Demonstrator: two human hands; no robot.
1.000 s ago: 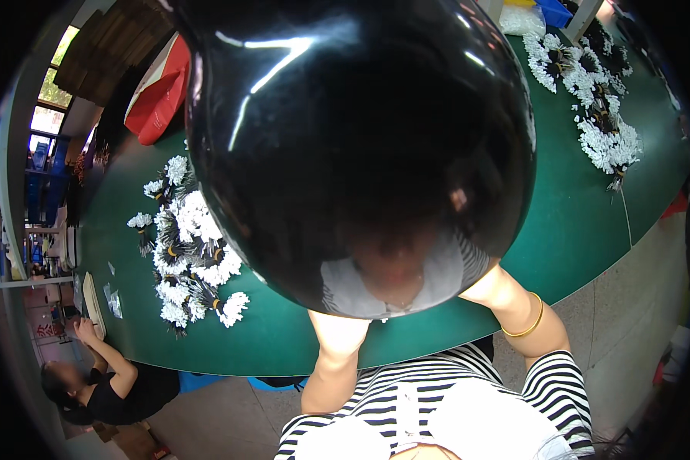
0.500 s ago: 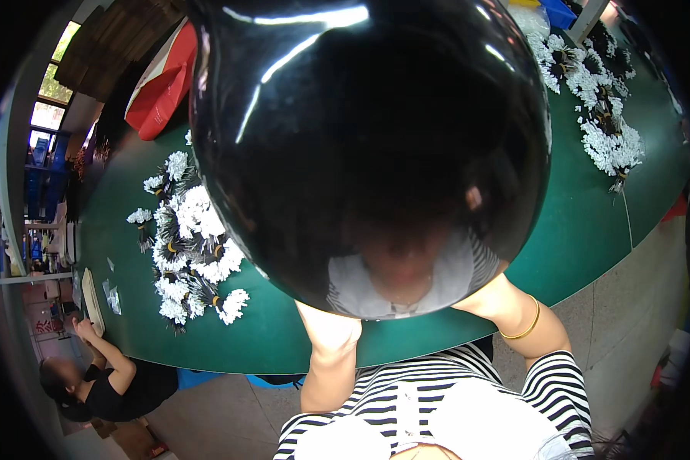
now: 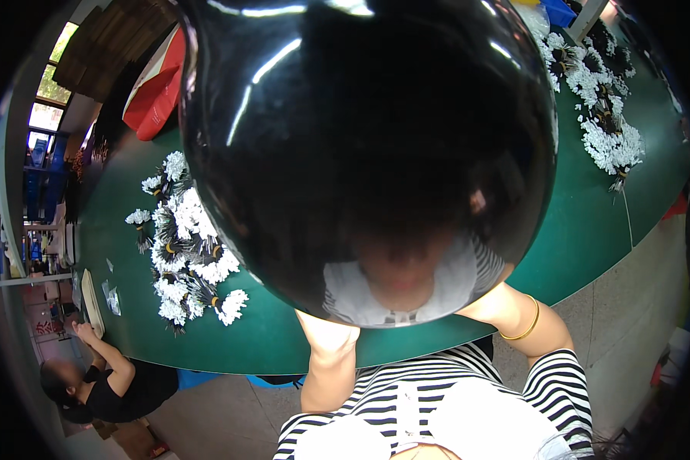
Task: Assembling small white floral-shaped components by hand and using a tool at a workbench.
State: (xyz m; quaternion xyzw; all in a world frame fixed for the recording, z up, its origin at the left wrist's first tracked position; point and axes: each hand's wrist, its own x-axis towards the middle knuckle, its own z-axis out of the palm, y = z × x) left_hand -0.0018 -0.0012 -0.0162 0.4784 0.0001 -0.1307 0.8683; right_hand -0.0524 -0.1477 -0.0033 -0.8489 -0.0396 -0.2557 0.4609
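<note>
A large, glossy black round thing, like a blown-up balloon [image 3: 360, 153], fills the middle of the picture, close in front of me. Light streaks and a dim reflection show on its skin. My left hand [image 3: 330, 333] reaches up under its lower edge; only the wrist and heel of the hand show. My right hand [image 3: 487, 303] goes behind its lower right side, with a gold bangle [image 3: 523, 322] on the forearm. The balloon hides the fingers of both hands, so I cannot make out whether they hold anything.
Bundles of black wires with white connectors [image 3: 180, 245] lie left on the green table [image 3: 291, 353]. More white-ended bundles [image 3: 609, 146] lie at the far right. A red bag [image 3: 153, 100] stands at the back left. Another person [image 3: 107, 383] sits at the lower left.
The black balloon looks slightly larger; its edges have spread left, right and downward. It covers a bit more of the table and wrists. My forearms have hardly moved.
</note>
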